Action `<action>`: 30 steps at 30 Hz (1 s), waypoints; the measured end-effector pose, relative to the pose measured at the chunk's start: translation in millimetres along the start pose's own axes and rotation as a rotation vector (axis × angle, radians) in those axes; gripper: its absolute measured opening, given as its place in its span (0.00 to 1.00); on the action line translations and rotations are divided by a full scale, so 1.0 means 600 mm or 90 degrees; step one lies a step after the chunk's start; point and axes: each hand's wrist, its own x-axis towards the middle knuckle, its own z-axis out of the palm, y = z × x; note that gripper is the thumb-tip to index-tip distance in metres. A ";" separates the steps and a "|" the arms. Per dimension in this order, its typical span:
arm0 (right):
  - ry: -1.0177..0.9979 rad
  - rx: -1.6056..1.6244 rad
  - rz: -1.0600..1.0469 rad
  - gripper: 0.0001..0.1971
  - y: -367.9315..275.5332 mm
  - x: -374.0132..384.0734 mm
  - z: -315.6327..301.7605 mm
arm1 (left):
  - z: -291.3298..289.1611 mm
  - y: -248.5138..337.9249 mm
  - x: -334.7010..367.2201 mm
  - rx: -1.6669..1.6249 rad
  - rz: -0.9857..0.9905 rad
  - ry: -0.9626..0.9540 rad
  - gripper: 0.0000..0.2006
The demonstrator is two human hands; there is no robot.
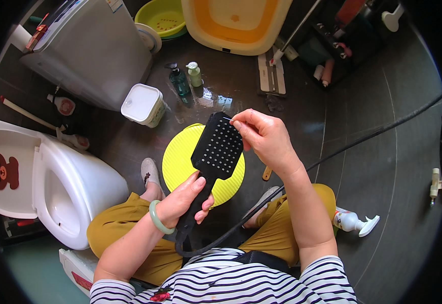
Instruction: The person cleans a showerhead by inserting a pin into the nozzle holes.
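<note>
A black handheld shower head (217,147) is held up in front of me, its face of pale nozzles turned upward. My left hand (183,198), with a green bangle at the wrist, is wrapped round its handle. A black hose (221,240) runs from the handle's end, loops across my lap and leads off to the right. Between thumb and fingers, my right hand (261,133) pinches a thin, pale needle (226,118) against the upper right part of the nozzle face. Below the shower head is a round, ribbed yellow lid or stool top (177,162).
A toilet (79,187) stands at left, with a white-lidded tub (142,103) beyond it. Two pump bottles (186,80), a flat mop (271,76) and an orange-white basin (236,25) are farther off. A spray bottle (350,220) lies at right.
</note>
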 end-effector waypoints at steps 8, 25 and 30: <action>-0.010 -0.031 0.000 0.06 -0.014 -0.005 0.001 | -0.007 0.000 -0.002 0.000 0.023 -0.070 0.17; -0.030 -0.032 0.032 0.06 -0.022 -0.007 -0.007 | -0.007 -0.004 0.001 0.015 0.016 -0.068 0.18; -0.033 -0.031 0.036 0.07 -0.025 -0.008 -0.011 | -0.007 -0.003 0.000 0.045 0.015 -0.055 0.18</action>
